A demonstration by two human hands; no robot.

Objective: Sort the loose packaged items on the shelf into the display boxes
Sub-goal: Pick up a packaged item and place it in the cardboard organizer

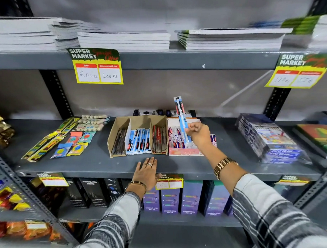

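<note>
The right hand (198,133), right of centre in the frame, pinches a long blue pen packet (181,115) upright above the pink display box (186,151). The left hand (146,171) lies flat and open on the front edge of the shelf (86,163), lower centre. The cardboard box (139,135) beside it holds what look like pens. Loose packets (74,143) lie at centre left.

Head-worn view, close, facing shelf (104,163)
</note>
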